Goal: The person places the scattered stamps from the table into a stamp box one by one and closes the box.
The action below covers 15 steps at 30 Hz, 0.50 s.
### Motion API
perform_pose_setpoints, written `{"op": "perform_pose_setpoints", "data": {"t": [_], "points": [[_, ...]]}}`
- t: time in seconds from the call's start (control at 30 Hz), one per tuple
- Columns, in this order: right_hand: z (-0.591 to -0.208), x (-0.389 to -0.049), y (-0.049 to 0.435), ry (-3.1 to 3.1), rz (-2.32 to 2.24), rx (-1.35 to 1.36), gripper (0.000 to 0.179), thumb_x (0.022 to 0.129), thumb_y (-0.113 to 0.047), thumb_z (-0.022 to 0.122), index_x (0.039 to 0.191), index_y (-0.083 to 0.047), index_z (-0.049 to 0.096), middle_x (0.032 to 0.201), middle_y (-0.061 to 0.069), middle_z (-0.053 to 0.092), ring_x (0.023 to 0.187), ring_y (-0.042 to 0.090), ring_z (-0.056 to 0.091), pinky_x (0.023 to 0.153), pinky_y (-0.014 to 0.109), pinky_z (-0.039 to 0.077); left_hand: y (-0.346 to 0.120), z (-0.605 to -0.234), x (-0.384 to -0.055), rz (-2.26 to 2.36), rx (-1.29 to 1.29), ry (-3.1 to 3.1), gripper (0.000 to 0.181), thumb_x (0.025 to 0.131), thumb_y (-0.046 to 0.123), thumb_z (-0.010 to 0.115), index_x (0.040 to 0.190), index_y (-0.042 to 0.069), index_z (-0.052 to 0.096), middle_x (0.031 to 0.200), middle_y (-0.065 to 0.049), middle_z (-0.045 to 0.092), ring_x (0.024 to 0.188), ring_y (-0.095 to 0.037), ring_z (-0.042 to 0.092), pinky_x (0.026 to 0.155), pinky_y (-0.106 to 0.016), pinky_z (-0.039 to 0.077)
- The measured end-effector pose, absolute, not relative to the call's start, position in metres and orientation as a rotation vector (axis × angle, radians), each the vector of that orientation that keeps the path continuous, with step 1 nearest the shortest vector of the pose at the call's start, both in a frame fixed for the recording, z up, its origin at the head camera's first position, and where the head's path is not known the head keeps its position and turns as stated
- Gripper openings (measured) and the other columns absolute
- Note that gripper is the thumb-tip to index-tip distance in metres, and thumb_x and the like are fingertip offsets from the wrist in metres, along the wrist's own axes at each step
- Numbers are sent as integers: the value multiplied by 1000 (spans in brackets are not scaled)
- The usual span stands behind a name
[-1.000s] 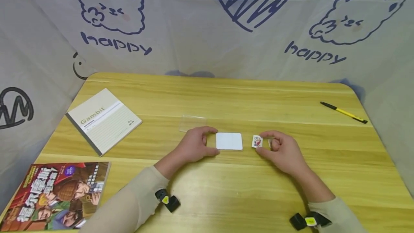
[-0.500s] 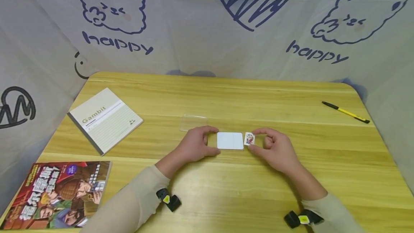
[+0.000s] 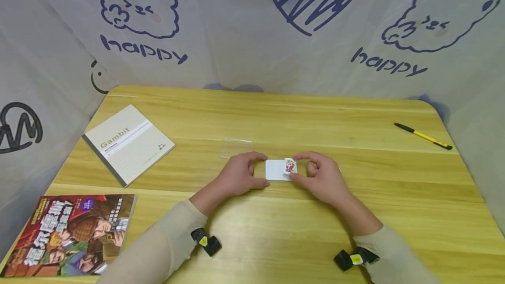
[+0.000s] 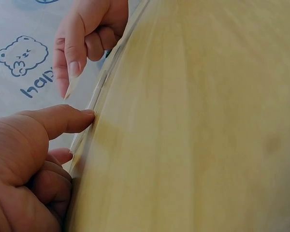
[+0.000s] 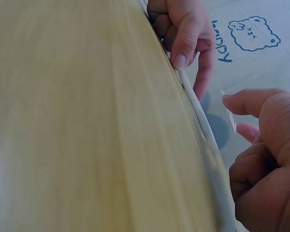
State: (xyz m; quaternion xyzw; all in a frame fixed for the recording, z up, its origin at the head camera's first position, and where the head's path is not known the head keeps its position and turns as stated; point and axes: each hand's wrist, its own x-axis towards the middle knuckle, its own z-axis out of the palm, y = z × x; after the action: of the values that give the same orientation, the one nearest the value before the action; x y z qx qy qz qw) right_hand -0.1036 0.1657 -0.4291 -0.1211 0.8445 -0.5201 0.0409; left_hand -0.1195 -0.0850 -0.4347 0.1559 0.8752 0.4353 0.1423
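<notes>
A white rectangular plate [image 3: 275, 170] with rounded corners lies on the wooden table. My left hand [image 3: 240, 175] grips it at its left edge, thumb at the near corner and index finger at the far one. Between thumb and index finger, my right hand [image 3: 321, 178] pinches a small white card [image 3: 290, 166] printed with a colourful figure. The card is above the plate's right end and hides part of it. In the right wrist view the card [image 5: 230, 116] appears nearly edge-on, held up above the table. Just behind my left hand lies a clear plastic rectangle [image 3: 236, 147].
A Gambit notebook [image 3: 129, 145] lies at the back left of the table [image 3: 252, 240]. Nearer on the left is an illustrated book [image 3: 71, 235]. A yellow and black pen [image 3: 423, 136] rests at the far right. Cloth with drawings hangs behind.
My right hand has moved left with the small card, from beside the plate to over its right end. My left hand has stayed at the plate's left edge.
</notes>
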Motion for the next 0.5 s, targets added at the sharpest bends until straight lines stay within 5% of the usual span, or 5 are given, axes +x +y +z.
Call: {"op": "perform_pose_setpoints", "data": {"t": [0.27, 0.5], "points": [[-433, -107, 152, 2545, -1602, -397, 36, 79, -12, 86, 113, -9, 72, 54, -5, 28, 49, 10, 24, 47, 25, 24, -85, -436, -120, 1248, 444, 2527, 60, 77, 21, 88, 130, 8, 64, 62, 1, 47, 52, -10, 40, 49, -27, 34], [-435, -110, 144, 2557, -1549, -392, 38, 78, -16, 88, 112, -8, 74, 55, -6, 36, 56, 12, 43, 54, 25, 41, -86, -436, -120, 1256, 440, 2519, 59, 77, 22, 88, 130, 8, 64, 61, 1, 46, 51, -11, 39, 48, -28, 33]]}}
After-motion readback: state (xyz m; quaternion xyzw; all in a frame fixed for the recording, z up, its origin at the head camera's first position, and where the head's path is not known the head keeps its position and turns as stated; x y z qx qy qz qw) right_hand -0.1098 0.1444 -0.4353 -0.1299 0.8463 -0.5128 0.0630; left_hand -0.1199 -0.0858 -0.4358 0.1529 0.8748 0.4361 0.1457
